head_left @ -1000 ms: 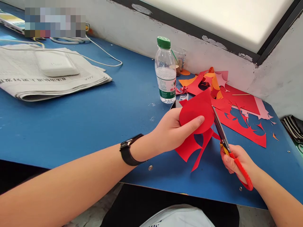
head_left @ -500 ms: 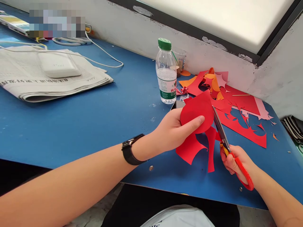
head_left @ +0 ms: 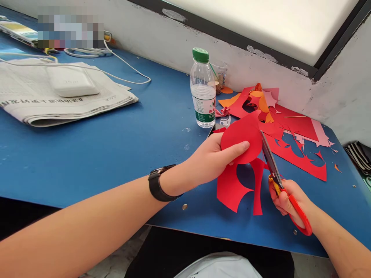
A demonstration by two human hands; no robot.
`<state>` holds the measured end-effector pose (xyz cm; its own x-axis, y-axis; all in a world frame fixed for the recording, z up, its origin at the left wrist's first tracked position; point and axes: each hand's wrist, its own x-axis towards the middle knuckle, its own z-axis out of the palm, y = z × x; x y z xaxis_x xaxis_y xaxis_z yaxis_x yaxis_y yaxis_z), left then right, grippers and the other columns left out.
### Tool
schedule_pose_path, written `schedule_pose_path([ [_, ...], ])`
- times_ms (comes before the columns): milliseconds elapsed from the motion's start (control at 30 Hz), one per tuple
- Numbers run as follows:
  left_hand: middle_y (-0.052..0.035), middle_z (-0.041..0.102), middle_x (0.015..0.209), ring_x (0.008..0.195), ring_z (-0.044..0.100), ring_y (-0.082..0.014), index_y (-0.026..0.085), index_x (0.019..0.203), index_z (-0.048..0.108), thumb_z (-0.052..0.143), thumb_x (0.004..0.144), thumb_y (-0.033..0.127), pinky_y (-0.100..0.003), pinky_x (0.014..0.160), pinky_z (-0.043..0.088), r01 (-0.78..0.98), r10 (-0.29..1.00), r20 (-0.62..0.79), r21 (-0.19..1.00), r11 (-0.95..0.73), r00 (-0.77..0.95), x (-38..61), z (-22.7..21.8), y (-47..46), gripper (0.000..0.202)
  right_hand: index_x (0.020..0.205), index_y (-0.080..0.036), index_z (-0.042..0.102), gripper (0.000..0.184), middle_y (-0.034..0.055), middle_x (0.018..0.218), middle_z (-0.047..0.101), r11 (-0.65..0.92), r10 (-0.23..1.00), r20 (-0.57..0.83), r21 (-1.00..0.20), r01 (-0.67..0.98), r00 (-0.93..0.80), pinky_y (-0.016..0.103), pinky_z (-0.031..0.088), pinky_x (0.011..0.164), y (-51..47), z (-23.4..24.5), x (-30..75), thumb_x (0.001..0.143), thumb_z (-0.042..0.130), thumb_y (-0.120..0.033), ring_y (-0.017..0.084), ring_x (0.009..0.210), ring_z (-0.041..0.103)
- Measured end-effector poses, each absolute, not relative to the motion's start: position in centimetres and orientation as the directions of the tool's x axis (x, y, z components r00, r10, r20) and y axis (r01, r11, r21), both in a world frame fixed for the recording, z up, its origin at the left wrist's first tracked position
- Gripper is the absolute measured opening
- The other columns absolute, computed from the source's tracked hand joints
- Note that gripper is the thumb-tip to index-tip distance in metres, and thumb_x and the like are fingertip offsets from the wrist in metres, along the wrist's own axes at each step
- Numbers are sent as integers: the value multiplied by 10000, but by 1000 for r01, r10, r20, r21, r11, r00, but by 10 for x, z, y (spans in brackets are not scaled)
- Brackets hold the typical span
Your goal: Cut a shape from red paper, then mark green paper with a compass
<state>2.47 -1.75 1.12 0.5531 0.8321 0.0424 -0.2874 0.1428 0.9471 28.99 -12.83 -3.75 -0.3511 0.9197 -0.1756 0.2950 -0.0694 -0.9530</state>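
My left hand (head_left: pixel 216 156) pinches a piece of red paper (head_left: pixel 242 129), its thumb lying flat across a rounded part. Below that hand, a curved offcut (head_left: pixel 232 191) and a narrow strip of the same red paper hang down. My right hand (head_left: pixel 286 197) is closed round the red and yellow handles of a pair of scissors (head_left: pixel 271 162). Their blades point up and away, with the tips at the right edge of the red paper; the blades look nearly closed. Behind my left hand a dark flat object (head_left: pixel 213 130) is partly hidden.
A green-capped water bottle (head_left: pixel 203 92) stands beyond my left hand. Red, orange and pink paper scraps (head_left: pixel 301 156) lie at the right by the wall. On the left, a white box-shaped device (head_left: pixel 74 80) rests on folded newspaper (head_left: pixel 107 106), with a white cable (head_left: pixel 127 73) running across.
The red paper has turned slightly in my left hand, and its hanging offcuts have swung down a little. The pointed top edge looks rounder. My right hand keeps hold of the scissors almost in place.
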Motion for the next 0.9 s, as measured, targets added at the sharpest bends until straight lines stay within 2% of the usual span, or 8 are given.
schedule_pose_path([
  [333,-41,759,832,741,686,-156,133,846,775,896,899,532,-215,620,577,-243,819,87,968,66,567,23,6,-15,421,796,-246,483,734,-68,688,349,-101,922,-199,-952,289,-332,273,278,474,-129,-37,290,921,546,-967,100,554,264],
  [600,-16,787,852,763,702,-131,152,852,814,868,952,390,-188,667,597,-296,769,156,954,46,620,21,7,-14,263,807,-248,467,738,-72,690,342,-96,919,-191,-957,274,-344,282,242,494,-131,-37,288,922,531,-974,106,572,267],
  [900,-24,788,847,765,698,-138,148,860,818,867,949,365,-200,671,605,-290,772,171,957,18,612,21,8,-15,240,778,-260,407,728,-78,704,296,-74,923,-168,-960,270,-346,284,221,492,-130,-38,289,934,543,-958,101,575,216],
])
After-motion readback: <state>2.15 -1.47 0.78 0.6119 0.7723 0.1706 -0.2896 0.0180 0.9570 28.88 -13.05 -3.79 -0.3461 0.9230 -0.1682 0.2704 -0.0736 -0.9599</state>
